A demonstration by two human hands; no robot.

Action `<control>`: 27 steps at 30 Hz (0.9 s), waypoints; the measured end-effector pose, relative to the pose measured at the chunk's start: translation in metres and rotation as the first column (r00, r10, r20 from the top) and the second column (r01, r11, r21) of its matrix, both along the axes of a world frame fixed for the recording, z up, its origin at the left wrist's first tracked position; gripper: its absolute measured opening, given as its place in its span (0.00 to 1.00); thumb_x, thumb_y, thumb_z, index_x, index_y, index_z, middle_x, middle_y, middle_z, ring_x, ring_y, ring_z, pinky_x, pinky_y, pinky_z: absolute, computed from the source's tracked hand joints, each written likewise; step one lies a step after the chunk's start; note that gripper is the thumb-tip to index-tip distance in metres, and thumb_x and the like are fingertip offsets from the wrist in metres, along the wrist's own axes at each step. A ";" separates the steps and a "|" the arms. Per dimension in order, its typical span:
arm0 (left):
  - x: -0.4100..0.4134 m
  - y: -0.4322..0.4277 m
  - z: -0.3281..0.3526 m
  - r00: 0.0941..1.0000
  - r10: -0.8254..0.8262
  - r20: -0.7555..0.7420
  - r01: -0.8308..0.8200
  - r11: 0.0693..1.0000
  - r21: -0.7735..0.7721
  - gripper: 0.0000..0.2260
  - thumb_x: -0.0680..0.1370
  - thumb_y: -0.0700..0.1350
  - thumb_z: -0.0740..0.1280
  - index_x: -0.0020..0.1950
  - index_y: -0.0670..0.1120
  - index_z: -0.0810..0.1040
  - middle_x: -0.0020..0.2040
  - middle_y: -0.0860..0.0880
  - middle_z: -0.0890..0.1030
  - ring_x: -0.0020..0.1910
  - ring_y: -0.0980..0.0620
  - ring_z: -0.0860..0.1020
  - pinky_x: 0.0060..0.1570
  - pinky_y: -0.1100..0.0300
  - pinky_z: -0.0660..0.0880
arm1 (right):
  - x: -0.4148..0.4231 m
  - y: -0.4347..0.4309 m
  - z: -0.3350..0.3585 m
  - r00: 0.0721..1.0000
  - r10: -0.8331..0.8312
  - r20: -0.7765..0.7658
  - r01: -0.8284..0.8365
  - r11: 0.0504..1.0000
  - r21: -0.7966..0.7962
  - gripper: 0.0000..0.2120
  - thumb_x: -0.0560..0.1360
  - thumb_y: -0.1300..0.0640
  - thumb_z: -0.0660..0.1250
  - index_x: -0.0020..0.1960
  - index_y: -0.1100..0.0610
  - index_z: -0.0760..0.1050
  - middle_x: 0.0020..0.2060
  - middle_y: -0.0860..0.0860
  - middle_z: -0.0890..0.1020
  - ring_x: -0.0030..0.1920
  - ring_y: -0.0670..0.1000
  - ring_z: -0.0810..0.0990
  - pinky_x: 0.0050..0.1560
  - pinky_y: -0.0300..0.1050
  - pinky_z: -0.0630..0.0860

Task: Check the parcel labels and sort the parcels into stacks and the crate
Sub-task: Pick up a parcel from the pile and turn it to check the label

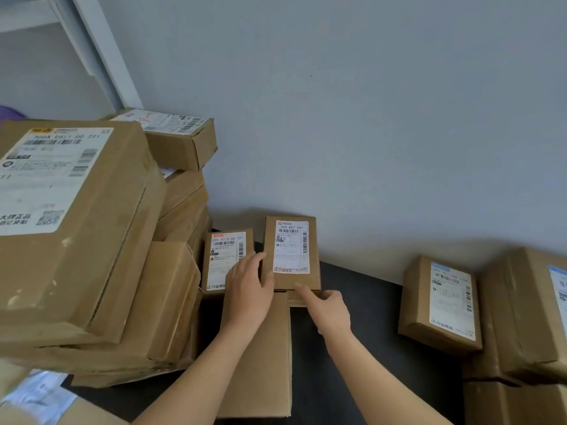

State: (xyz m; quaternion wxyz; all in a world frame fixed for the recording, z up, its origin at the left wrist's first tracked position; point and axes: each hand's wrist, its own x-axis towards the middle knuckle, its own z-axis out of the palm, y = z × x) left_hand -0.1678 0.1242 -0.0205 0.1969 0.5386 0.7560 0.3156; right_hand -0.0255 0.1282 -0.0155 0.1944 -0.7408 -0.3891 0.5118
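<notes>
Because its label (291,247) must be read before sorting, the parcel (292,282) lies face up between the hands. The left hand (248,289) lays fairly straight, relaxed fingers along its left edge to steady it, while the right hand (328,311) pinches its near edge, thumb on top and fingers curled below, probably to lift it. Just beyond the left hand's fingers a second parcel (225,259) also shows its label; a stack (92,240) rises further left, and another box (441,305) sits on the table (368,317), well right of the right hand.

Both bare forearms reach far, the left hand (248,289) flat with straight fingers, the right hand (329,311) just beside it, fingers curled.
</notes>
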 end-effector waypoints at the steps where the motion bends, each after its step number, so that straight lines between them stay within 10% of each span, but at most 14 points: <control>1: -0.001 -0.002 -0.001 1.000 0.019 0.008 -0.019 1.000 0.020 0.17 0.79 0.46 0.64 0.68 0.49 0.71 0.68 0.51 0.72 0.69 0.51 0.66 0.70 0.51 0.63 | -0.001 -0.004 -0.004 0.999 0.032 0.013 -0.032 0.999 -0.031 0.40 0.67 0.35 0.69 0.69 0.57 0.62 0.57 0.52 0.76 0.53 0.51 0.76 0.51 0.47 0.77; 9: -0.005 -0.026 -0.012 0.979 0.062 -0.193 -0.080 0.993 -0.083 0.21 0.79 0.50 0.62 0.72 0.50 0.67 0.74 0.49 0.64 0.74 0.49 0.59 0.74 0.47 0.53 | -0.003 -0.026 -0.005 0.949 0.220 -0.225 -0.273 0.931 -0.242 0.47 0.64 0.30 0.69 0.73 0.56 0.62 0.64 0.52 0.73 0.63 0.53 0.72 0.57 0.47 0.71; 14: -0.003 -0.034 -0.007 0.996 0.084 -0.007 -0.084 0.996 -0.023 0.16 0.80 0.44 0.62 0.68 0.48 0.71 0.73 0.49 0.66 0.73 0.49 0.60 0.73 0.47 0.58 | -0.014 -0.047 -0.010 0.886 0.108 -0.450 -0.214 0.958 -0.190 0.49 0.64 0.40 0.75 0.76 0.50 0.54 0.71 0.52 0.67 0.69 0.56 0.67 0.69 0.57 0.59; 19: 0.003 -0.044 0.012 0.949 0.170 0.266 -0.201 0.975 0.094 0.13 0.80 0.38 0.60 0.63 0.47 0.74 0.70 0.50 0.68 0.72 0.50 0.64 0.64 0.60 0.66 | -0.001 -0.056 -0.013 0.829 -0.015 -0.559 -0.140 0.962 -0.234 0.40 0.68 0.50 0.74 0.74 0.47 0.58 0.63 0.54 0.74 0.58 0.56 0.76 0.61 0.54 0.73; 27: 0.026 -0.044 0.041 0.837 0.117 0.534 -0.147 0.989 0.015 0.15 0.79 0.31 0.58 0.54 0.50 0.76 0.57 0.52 0.77 0.62 0.52 0.75 0.57 0.63 0.72 | 0.018 -0.073 -0.013 0.880 -0.045 -0.472 -0.095 0.959 -0.267 0.30 0.69 0.53 0.74 0.69 0.49 0.69 0.56 0.50 0.79 0.56 0.51 0.77 0.58 0.49 0.72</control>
